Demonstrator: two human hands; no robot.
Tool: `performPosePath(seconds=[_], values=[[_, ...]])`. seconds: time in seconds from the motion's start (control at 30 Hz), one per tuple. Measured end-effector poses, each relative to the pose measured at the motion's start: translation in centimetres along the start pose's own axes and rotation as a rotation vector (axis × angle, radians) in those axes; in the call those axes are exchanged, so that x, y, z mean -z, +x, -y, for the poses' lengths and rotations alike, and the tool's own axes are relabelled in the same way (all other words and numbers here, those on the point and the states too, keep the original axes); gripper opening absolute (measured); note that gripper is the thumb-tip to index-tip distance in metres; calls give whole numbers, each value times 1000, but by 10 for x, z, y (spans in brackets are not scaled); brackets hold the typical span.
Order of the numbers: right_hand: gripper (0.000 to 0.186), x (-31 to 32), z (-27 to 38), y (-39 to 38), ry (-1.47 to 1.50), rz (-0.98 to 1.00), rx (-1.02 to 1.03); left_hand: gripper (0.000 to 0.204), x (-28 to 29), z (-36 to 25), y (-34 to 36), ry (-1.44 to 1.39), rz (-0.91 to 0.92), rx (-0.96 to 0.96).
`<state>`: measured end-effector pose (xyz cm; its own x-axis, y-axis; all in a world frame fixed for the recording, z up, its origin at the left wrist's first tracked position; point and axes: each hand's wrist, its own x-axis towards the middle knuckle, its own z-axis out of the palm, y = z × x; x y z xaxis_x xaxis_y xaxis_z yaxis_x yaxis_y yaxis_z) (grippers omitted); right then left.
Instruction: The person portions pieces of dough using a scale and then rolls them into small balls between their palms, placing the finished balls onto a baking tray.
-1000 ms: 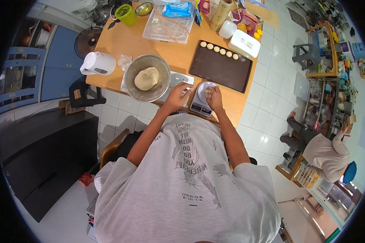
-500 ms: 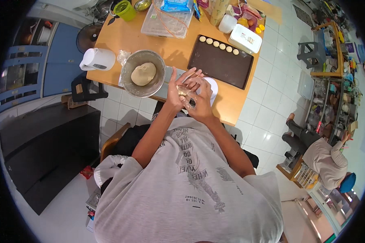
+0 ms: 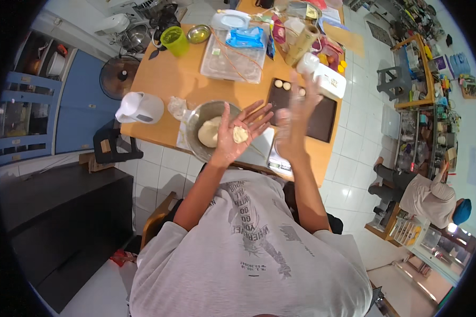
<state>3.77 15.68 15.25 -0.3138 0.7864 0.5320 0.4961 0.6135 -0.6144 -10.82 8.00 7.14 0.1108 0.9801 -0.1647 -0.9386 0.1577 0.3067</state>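
Observation:
My left hand (image 3: 231, 143) is held palm up with its fingers stretched out, a small flattened piece of pale dough (image 3: 240, 134) resting on it. Just right of it my right hand (image 3: 299, 119) is raised, its fingers smeared by motion. Behind my left hand, a metal bowl (image 3: 193, 132) contains a large lump of dough (image 3: 209, 132). A digital scale (image 3: 280, 165) is partly hidden below my right hand. Beyond it lies a dark baking tray (image 3: 322, 119) with small dough balls (image 3: 282, 85) along its back, partly covered by the blurred hand.
A white kettle (image 3: 140, 108) stands at the table's (image 3: 158, 79) left. Toward the back are a plastic box (image 3: 222, 63), a green container (image 3: 172, 39), a roll (image 3: 301, 45) and a white tub (image 3: 330, 82). A person (image 3: 423, 201) is at the shelves on the right.
My hands, together half a second ago, have parted: the left lies flat with the dough exposed, and the right has risen toward the tray. The view has shifted, showing more of the table's back.

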Motion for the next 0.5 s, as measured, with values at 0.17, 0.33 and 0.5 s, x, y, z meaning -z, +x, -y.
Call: performPosePath(seconds=[0.17, 0.33, 0.5], values=[[92, -112, 66, -38, 63, 322, 15, 104, 23, -7, -8, -454, 374, -154], [94, -132, 104, -25, 162, 358, 13, 108, 13, -52, -19, -188, 234, -292], [96, -131, 131, -3, 407, 335, -96, 113, -1, -71, -28, 517, 85, -494]])
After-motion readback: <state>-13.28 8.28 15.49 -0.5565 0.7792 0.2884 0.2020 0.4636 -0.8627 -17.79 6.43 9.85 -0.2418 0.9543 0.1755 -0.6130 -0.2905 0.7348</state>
